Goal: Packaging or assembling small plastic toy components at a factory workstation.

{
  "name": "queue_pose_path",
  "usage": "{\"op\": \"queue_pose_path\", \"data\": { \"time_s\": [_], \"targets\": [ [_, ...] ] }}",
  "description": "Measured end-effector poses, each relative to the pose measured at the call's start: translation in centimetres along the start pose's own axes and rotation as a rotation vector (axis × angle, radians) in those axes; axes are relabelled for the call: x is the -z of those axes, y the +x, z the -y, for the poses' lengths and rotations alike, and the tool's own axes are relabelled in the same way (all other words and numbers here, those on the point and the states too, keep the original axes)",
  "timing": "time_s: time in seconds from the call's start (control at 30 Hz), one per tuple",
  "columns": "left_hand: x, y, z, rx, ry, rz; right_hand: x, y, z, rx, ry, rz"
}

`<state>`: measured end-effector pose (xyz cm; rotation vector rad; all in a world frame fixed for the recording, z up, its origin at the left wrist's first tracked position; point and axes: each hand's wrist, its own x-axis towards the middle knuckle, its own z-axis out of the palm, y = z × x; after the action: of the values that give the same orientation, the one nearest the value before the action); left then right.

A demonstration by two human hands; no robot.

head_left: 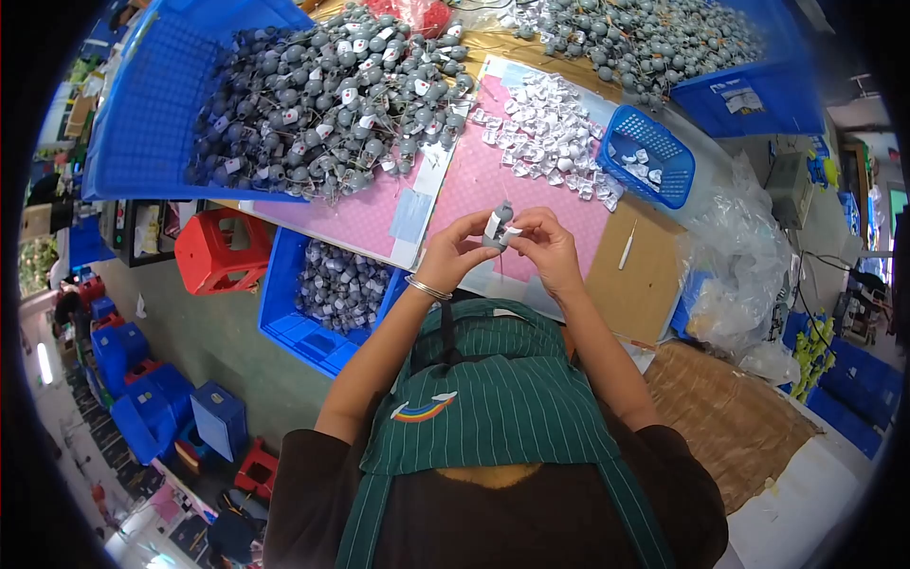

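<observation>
1. Figure [503, 209], small and grey, is sitting between our two hands, above the pink tabletop [460, 187] and just in front of our apron [531, 408].
2. Our left hand [453, 251] is holding it from the left, with fingers and thumb pinching the lower body.
3. Our right hand [552, 248] is meeting it from the other side, fingers and thumb pinching a white piece [512, 231]; we cannot tell whether they are gripping the grey body too. Another white patch is showing on the front.
4. For weight, we are judging it light, since fingertips alone are bearing it. Its rounded parts are looking smooth and firm, so a loose pinch could be letting it roll or slip.
5. For the hold, we are favouring the thick body below the round top, and sparing any thin strands, which would probably be bending under pressure. The white piece is looking thin and pliable, so we are reckoning on a gentle fingertip grip at its edge.
6. Ahead, loose white pieces [545, 133] are lying in a spread, with more sitting in the basket [678, 159].
7. To the left, a grey heap [341, 104] is spilling from a blue bin [142, 114]; to the right, a white tool [627, 245] is lying near our right hand.
</observation>
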<state>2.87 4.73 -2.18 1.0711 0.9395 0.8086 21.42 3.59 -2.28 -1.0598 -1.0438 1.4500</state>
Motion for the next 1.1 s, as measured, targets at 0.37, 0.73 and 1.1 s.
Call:
{"op": "queue_pose_path", "data": {
  "time_s": [0.37,0.73,1.1],
  "targets": [
    [0.8,-2.1,-3.5,-0.191,0.36,0.041,-2.5,-2.0,1.2,0.12,-0.217,-0.054],
    [0.4,-2.1,-4.8,-0.269,0.403,0.135,-2.7,-2.9,1.2,0.139,-0.359,-0.15],
    [1.1,-2.0,-2.5,-0.158,0.48,0.157,-3.9,-2.7,-0.9,-0.171,0.089,-0.15]
  ]
}}
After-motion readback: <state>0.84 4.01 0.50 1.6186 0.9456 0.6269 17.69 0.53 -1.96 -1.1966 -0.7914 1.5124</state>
